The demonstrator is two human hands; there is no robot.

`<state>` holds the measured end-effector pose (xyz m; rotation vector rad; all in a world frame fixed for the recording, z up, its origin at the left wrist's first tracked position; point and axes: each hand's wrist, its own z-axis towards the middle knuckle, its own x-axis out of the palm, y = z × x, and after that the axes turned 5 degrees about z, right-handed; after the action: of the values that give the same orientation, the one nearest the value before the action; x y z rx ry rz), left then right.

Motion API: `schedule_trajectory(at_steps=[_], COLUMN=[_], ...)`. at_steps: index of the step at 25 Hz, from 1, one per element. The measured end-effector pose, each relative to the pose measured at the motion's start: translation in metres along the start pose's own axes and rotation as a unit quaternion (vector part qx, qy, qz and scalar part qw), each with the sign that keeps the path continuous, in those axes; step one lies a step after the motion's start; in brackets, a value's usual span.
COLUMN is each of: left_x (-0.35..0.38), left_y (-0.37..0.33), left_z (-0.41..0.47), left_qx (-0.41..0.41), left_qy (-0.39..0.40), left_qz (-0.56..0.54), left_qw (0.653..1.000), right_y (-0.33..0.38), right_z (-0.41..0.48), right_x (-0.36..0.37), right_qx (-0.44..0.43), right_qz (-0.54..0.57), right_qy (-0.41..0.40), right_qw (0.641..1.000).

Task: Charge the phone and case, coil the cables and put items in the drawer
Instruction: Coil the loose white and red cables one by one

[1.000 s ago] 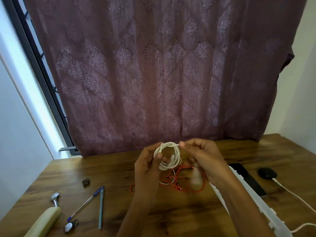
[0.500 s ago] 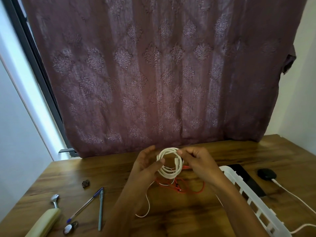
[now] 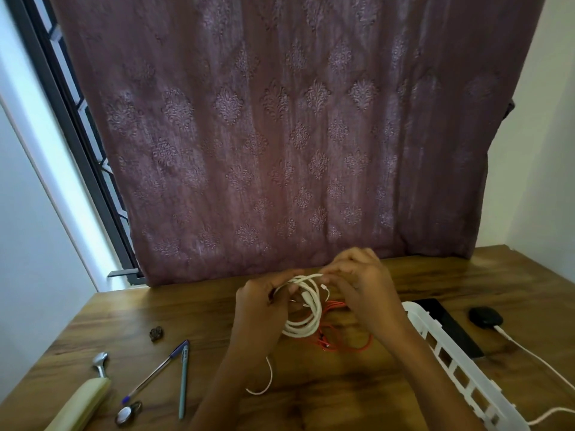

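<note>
Both hands hold a white cable [image 3: 306, 309] wound into a coil above the wooden table [image 3: 311, 393]. My left hand [image 3: 261, 303] grips the coil's left side. My right hand [image 3: 361, 284] pinches its top right, near a small white plug. A loose white tail [image 3: 264, 381] hangs down to the table. An orange cable [image 3: 345, 340] lies tangled on the table under the coil. A black phone [image 3: 448, 325] lies flat to the right, partly behind a white plastic tray [image 3: 451, 365]. A black case [image 3: 485, 317] sits further right with a white cable [image 3: 529, 353] plugged in.
At the left of the table lie two pens [image 3: 174, 371], a cream-handled tool [image 3: 84, 399], a small metal piece [image 3: 127, 413] and a dark lump [image 3: 156, 333]. A purple patterned curtain [image 3: 280, 135] hangs behind the table. A window frame stands at the far left.
The coil has dropped lower and hangs looser between my hands. My right hand has shifted to the top of the coil, and a white tail now trails onto the table.
</note>
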<state>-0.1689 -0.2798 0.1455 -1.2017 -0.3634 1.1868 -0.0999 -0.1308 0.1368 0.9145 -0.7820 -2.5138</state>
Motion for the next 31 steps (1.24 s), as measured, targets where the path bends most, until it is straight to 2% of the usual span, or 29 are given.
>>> schedule_trajectory(at_steps=[1,3,6,9,12,14,16,19,25,31], left_x=[0.004,0.012,0.019,0.021,0.023,0.022,0.021,0.024,0.03,0.027], left_y=[0.001,0.001,0.005,0.011,0.011,0.011,0.011,0.017,0.026,0.028], left_z=[-0.001,-0.003,-0.003,-0.003,-0.005,-0.006,-0.007,-0.008,-0.014,-0.017], left_qx=[-0.018,-0.052,-0.064,-0.07,-0.063,-0.049,-0.045,-0.052,-0.054,-0.053], left_qy=[-0.009,-0.029,-0.085,-0.147,-0.165,-0.17,-0.172,-0.156,-0.088,-0.003], left_qz=[-0.04,-0.109,-0.1,-0.059,-0.063,-0.049,-0.041,-0.062,-0.141,-0.197], left_qw=[0.999,0.992,0.989,0.985,0.982,0.983,0.983,0.984,0.985,0.979], right_y=[-0.001,0.0,0.004,0.01,0.02,0.025,0.028,0.028,0.023,0.025], right_z=[-0.002,-0.008,-0.018,-0.022,-0.022,-0.022,-0.022,-0.02,-0.018,-0.017], right_x=[0.003,0.008,0.016,0.018,0.012,0.007,0.005,0.005,0.009,0.012], right_qx=[-0.003,0.053,0.165,0.266,0.337,0.341,0.341,0.352,0.393,0.381], right_qz=[-0.016,0.021,0.145,0.288,0.396,0.434,0.444,0.46,0.553,0.578], right_qy=[-0.022,-0.042,0.0,0.039,0.087,0.101,0.098,0.054,0.003,-0.025], right_qw=[1.0,0.998,0.976,0.919,0.85,0.828,0.823,0.813,0.734,0.721])
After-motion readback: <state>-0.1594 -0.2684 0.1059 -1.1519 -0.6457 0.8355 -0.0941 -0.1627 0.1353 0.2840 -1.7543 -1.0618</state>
